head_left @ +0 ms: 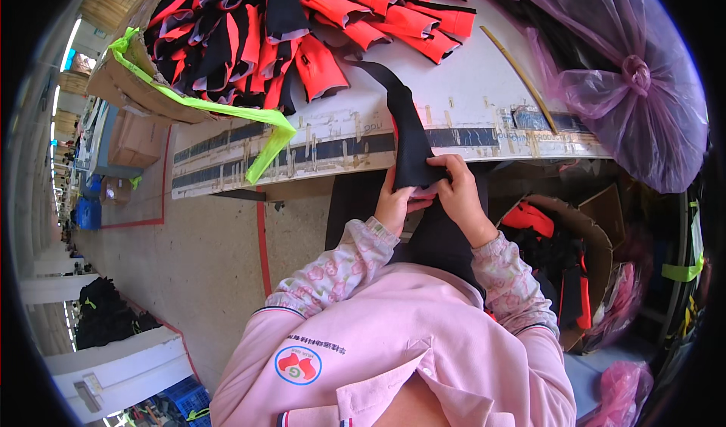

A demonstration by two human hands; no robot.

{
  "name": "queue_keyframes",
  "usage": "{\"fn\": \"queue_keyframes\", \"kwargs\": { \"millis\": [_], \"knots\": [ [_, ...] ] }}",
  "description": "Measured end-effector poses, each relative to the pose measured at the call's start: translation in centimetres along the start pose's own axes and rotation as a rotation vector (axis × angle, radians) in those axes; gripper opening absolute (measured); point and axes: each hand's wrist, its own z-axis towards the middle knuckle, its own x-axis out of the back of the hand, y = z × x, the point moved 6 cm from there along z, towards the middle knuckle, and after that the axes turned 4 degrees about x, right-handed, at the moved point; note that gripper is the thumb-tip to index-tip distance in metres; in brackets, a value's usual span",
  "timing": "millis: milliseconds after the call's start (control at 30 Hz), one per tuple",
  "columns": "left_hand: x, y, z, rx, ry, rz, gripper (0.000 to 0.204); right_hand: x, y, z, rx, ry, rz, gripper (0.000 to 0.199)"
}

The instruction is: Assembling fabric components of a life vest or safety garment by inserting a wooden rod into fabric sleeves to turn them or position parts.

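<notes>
A black fabric piece (412, 143) hangs over the near edge of the white worktable (469, 109), its narrow strip end trailing back across the top toward the pile. Its wide lower end is between my two hands. My left hand (394, 205) grips it from the left side, with part of the fingers hidden behind the cloth. At the right corner, my right hand (458, 191) pinches the edge between thumb and fingers. Beyond them lies a heap of orange-red and black fabric sleeves (321, 68) with pale lining.
A cardboard box (113, 79) sits left of the heap, with a neon-yellow strip (276, 131) draped over the table edge. At right are a thin wooden stick (522, 79) and a knotted purple plastic bag (643, 117). Below stands an open carton (597, 238) of black and orange pieces.
</notes>
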Motion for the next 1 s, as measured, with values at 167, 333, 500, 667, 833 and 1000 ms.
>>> {"fn": "queue_keyframes", "kwargs": {
  "millis": [167,333,500,667,833,1000],
  "knots": [
    [-0.5,0.0,-0.3,0.041,-0.039,-0.092,0.043,-0.1,0.8,0.5,-0.031,0.065,0.024,0.034],
    [-0.1,-0.1,0.3,-0.007,0.090,0.025,0.038,-0.3,1.3,0.9,0.000,0.060,-0.121,0.036],
    [-0.5,0.1,0.2,-0.048,0.112,0.081,0.035,-0.6,3.7,0.7,-0.182,0.094,0.272,0.034],
    [-0.1,-0.2,0.7,-0.198,0.125,0.068,0.034,-1.2,5.8,0.2,-0.390,0.209,0.562,0.032],
    [0.8,2.6,2.3,-0.085,0.095,-0.025,0.031,-0.3,0.2,4.9,-0.042,0.076,0.063,0.020],
    [-2.1,10.2,2.8,0.008,-0.012,0.153,0.053,0.7,-4.1,11.3,0.037,-0.085,-0.263,0.020]
  ]
}}
